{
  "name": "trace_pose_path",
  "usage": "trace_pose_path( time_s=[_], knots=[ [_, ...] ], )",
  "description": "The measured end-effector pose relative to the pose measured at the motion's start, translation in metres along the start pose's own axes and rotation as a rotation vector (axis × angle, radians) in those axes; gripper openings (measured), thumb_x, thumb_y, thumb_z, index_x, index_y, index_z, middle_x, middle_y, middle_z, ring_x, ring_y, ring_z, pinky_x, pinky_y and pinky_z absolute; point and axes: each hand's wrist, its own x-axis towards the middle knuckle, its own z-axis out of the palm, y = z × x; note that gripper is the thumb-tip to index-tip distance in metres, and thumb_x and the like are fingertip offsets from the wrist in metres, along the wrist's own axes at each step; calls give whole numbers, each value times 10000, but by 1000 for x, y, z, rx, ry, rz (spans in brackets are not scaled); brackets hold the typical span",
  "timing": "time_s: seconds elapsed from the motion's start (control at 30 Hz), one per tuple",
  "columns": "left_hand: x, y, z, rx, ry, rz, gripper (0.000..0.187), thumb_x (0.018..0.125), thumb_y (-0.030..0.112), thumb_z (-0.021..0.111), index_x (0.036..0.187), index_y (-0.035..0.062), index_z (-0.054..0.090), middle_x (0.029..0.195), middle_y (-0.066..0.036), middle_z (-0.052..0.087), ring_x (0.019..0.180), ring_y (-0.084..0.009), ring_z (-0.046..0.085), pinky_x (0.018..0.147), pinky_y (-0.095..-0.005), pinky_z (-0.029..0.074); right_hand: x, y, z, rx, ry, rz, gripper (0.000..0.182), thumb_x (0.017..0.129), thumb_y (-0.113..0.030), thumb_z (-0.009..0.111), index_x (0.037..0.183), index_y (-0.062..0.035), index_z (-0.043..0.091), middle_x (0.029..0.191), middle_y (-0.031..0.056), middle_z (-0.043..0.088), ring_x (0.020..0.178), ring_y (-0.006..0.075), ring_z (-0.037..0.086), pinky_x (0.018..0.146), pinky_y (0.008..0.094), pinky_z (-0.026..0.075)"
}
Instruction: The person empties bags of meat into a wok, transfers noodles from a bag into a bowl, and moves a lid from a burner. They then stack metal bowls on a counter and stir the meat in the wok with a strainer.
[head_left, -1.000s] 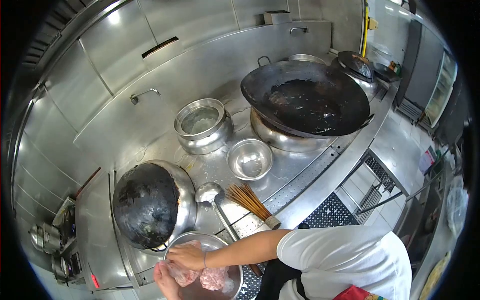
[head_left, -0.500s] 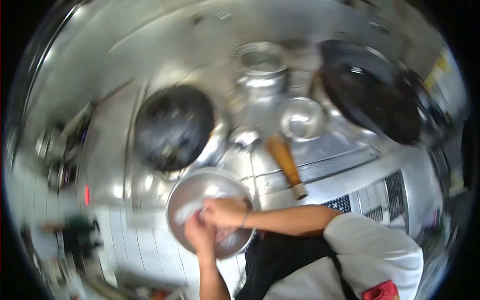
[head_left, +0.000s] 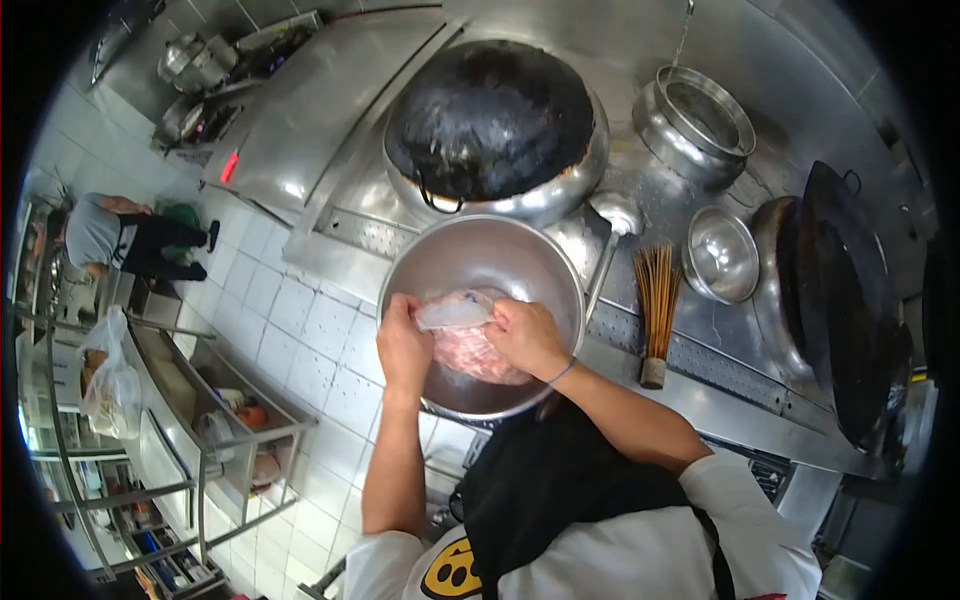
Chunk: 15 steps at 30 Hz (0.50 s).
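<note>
A large metal bowl (head_left: 480, 242) stands in front of me at the stove's edge. Inside it lies a clear plastic bag of pink raw meat (head_left: 478, 356), which looks ground or finely chopped. My left hand (head_left: 403, 345) grips the bag's left upper edge with closed fingers. On the opposite side, my right hand (head_left: 530, 338) pinches the bag's upper right edge. Between the hands the whitish upper part of the plastic is stretched taut. Both hands are over the bowl, and its bottom is partly hidden by the bag.
Behind the bowl is a blackened wok (head_left: 490, 120). To the right are a ladle (head_left: 618, 213), a bamboo brush (head_left: 656, 305), a small metal bowl (head_left: 720, 255), a metal pot (head_left: 695, 125) and a tilted wok (head_left: 845, 300). Another person (head_left: 125, 235) bends over at far left.
The view has turned, bringing more of the left side in. My hands were close together over the bowl; now they are farther apart, with the bag's plastic stretched between them.
</note>
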Motion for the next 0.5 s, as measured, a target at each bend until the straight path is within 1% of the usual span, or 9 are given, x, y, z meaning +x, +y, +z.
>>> trace_pose_path(
  time_s=[0.03, 0.07, 0.13, 0.17, 0.27, 0.3, 0.37, 0.4, 0.5],
  knots=[
    [-1, -2, -4, -57, -50, 3, 243, 744, -69, 574, 969, 21, 595, 873, -215, 668, 855, -421, 655, 728, -462, 513, -5, -1, 2, 59, -45, 36, 239, 743, -191, 674, 692, -22, 512, 631, 200, 547, 594, 381, 582, 545, 470, 427],
    [4, -2, -9, -112, -85, 17, 250, 742, -58, 579, 980, 15, 599, 898, -228, 672, 878, -421, 656, 747, -458, 515, 1, 1, 0, 65, -87, 87, 219, 758, -188, 661, 717, -23, 523, 662, 203, 564, 627, 388, 591, 562, 470, 439],
    [3, -14, -1, -103, -94, -48, 242, 746, -21, 596, 985, 5, 622, 924, -243, 672, 898, -420, 653, 778, -458, 512, 6, 4, -4, 88, -190, 190, 183, 787, -182, 636, 768, -25, 544, 723, 210, 597, 695, 402, 609, 595, 470, 462],
    [9, -15, 4, -103, -87, -68, 242, 748, -2, 605, 988, 0, 633, 937, -251, 672, 908, -419, 652, 793, -458, 510, 11, 6, -5, 77, -179, 200, 192, 786, -193, 652, 812, -38, 542, 713, 187, 600, 702, 396, 612, 613, 463, 463],
    [7, -6, 0, -102, -127, -63, 225, 770, 57, 607, 975, -9, 672, 955, -263, 670, 935, -415, 649, 836, -464, 502, 15, -8, -12, 94, -160, 193, 236, 791, -224, 673, 902, -57, 549, 828, 176, 628, 802, 387, 621, 677, 464, 477],
    [7, 5, -6, -78, -151, -121, 212, 785, 107, 606, 940, -9, 691, 943, -260, 671, 930, -416, 648, 841, -468, 500, 15, -14, -13, 47, -102, 108, 263, 787, -235, 680, 932, -61, 547, 874, 176, 623, 839, 385, 616, 701, 467, 479],
    [12, 16, -13, -30, -210, -147, 222, 815, 144, 586, 934, -12, 691, 948, -260, 671, 929, -417, 645, 837, -472, 499, 9, -26, -8, -48, 4, -43, 320, 781, -257, 694, 992, -68, 544, 964, 178, 612, 913, 381, 607, 749, 473, 485],
    [9, 21, -16, -5, -249, -163, 231, 831, 163, 577, 931, -13, 690, 951, -260, 671, 929, -417, 643, 835, -474, 499, 7, -27, -2, -129, 15, -40, 318, 784, -242, 684, 1008, -66, 544, 984, 176, 600, 933, 378, 602, 760, 476, 487],
    [8, 40, -20, 126, -194, -157, 253, 875, 205, 546, 890, -9, 681, 915, -254, 675, 882, -432, 643, 801, -494, 500, 17, -29, 7, -314, 31, -75, 311, 794, -191, 649, 1051, -54, 541, 1014, 172, 574, 972, 372, 594, 782, 483, 492]
  ],
)
